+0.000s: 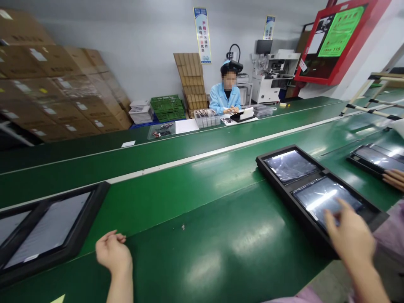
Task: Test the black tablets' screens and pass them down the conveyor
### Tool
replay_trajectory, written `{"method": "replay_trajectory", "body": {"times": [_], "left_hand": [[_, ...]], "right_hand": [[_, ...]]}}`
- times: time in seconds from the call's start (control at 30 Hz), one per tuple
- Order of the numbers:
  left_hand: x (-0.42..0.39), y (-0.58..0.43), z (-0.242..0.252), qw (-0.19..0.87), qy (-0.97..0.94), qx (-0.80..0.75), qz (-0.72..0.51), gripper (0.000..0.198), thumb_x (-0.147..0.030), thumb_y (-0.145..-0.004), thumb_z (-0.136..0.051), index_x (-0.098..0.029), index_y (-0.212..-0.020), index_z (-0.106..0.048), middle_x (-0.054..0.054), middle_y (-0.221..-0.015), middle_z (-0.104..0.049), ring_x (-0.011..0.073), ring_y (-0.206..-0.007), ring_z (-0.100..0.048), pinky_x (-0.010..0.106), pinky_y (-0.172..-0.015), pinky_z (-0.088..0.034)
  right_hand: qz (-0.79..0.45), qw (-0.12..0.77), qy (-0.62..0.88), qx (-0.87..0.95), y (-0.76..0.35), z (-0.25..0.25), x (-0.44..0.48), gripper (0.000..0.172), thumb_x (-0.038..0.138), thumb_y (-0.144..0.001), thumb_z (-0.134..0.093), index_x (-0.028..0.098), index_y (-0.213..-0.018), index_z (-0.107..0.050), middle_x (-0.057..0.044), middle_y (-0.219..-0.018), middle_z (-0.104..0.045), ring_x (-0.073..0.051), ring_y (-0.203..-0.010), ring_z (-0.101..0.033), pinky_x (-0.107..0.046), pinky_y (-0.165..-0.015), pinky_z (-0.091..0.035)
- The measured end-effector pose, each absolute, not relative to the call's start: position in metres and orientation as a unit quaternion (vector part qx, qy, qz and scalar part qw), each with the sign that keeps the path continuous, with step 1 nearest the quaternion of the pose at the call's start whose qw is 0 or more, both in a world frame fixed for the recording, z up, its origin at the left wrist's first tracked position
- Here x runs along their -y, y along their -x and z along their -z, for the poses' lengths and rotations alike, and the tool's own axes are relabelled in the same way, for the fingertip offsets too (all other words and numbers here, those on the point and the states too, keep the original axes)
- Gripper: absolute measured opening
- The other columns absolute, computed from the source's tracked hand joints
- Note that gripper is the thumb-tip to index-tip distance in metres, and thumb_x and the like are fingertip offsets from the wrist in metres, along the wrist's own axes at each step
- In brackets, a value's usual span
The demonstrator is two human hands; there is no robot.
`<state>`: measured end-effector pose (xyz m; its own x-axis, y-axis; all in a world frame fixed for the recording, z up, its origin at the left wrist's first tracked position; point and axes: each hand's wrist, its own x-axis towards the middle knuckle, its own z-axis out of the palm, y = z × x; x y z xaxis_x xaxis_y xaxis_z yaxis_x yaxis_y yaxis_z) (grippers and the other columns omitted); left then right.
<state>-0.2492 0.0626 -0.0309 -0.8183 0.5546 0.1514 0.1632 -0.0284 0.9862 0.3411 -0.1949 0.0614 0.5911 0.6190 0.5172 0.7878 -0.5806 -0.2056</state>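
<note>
The right tray (304,182), towards four o'clock, holds a far screen (290,164) and a near screen (323,194), its near end at the worktop's (221,235) near edge. The right hand (352,235), thumb and forefinger apart, is free above the near screen; contact cannot be told. A broad stretch of worktop separates this from the left tray (91,219) at eight o'clock. Just beside that tray's edge, the left hand (112,250) is curled closed.
</note>
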Motion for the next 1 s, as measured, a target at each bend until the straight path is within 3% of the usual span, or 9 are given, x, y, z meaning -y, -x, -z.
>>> {"method": "replay_trajectory", "body": {"times": [0.1,0.2,0.3,0.47,0.63,0.83,1.0], "left_hand": [[-0.062,0.251,0.031,0.148,-0.281,-0.687,-0.654,0.009,-0.023,-0.060,-0.050,-0.023,-0.070,-0.051,-0.005,-0.051,-0.048,0.0165,-0.048,-0.048,0.032,-0.051,-0.042],[-0.061,0.250,0.031,0.142,-0.295,-0.689,-0.646,0.010,-0.025,-0.062,-0.049,-0.022,-0.071,-0.051,-0.006,-0.052,-0.049,0.0164,-0.049,-0.048,0.031,-0.051,-0.041],[-0.060,0.247,0.030,0.146,-0.296,-0.688,-0.647,0.011,-0.025,-0.061,-0.049,-0.021,-0.071,-0.051,-0.007,-0.052,-0.049,0.0161,-0.050,-0.048,0.029,-0.053,-0.041],[-0.056,0.244,0.024,0.169,-0.288,-0.691,-0.641,0.015,-0.029,-0.058,-0.050,-0.021,-0.071,-0.053,-0.005,-0.053,-0.050,0.0162,-0.051,-0.049,0.030,-0.055,-0.041],[-0.053,0.242,0.020,0.177,-0.282,-0.697,-0.635,0.019,-0.031,-0.057,-0.049,-0.020,-0.072,-0.055,-0.005,-0.054,-0.051,0.0146,-0.052,-0.049,0.029,-0.057,-0.040],[-0.057,0.243,0.020,0.180,-0.262,-0.705,-0.634,0.015,-0.025,-0.055,-0.048,-0.022,-0.068,-0.054,-0.007,-0.049,-0.050,0.0140,-0.049,-0.047,0.026,-0.054,-0.039],[-0.058,0.243,0.018,0.169,-0.259,-0.713,-0.630,0.012,-0.022,-0.054,-0.048,-0.023,-0.065,-0.053,-0.007,-0.047,-0.050,0.0155,-0.048,-0.048,0.026,-0.052,-0.040]], "right_hand": [[0.121,0.092,0.867,0.475,-0.302,-0.067,0.130,0.036,0.038,-0.088,-0.064,0.016,-0.117,-0.059,-0.013,-0.096,-0.065,-0.032,-0.090,-0.064,-0.035,-0.067,-0.045],[0.036,0.018,0.893,0.448,-0.293,-0.065,0.097,0.021,0.030,-0.089,-0.067,0.017,-0.104,-0.060,-0.011,-0.097,-0.065,-0.029,-0.092,-0.064,-0.031,-0.062,-0.040],[0.001,0.043,0.894,0.445,-0.307,-0.067,0.099,0.007,0.025,-0.093,-0.062,0.020,-0.097,-0.060,-0.007,-0.098,-0.066,-0.024,-0.090,-0.064,-0.029,-0.059,-0.035],[0.068,0.114,0.904,0.406,-0.330,-0.083,0.114,0.009,0.028,-0.093,-0.060,0.022,-0.099,-0.061,-0.006,-0.104,-0.067,-0.024,-0.090,-0.065,-0.029,-0.056,-0.032],[0.018,0.066,0.901,0.429,-0.328,-0.075,0.102,0.004,0.022,-0.092,-0.061,0.022,-0.096,-0.061,-0.005,-0.103,-0.068,-0.025,-0.091,-0.066,-0.028,-0.057,-0.035],[0.039,0.082,0.897,0.433,-0.328,-0.049,0.118,0.007,0.022,-0.095,-0.058,0.022,-0.101,-0.061,-0.005,-0.108,-0.068,-0.024,-0.094,-0.066,-0.028,-0.060,-0.038],[0.066,0.039,0.899,0.431,-0.317,-0.043,0.121,0.003,0.022,-0.094,-0.058,0.020,-0.096,-0.059,-0.007,-0.094,-0.066,-0.026,-0.087,-0.064,-0.030,-0.057,-0.032]]}}
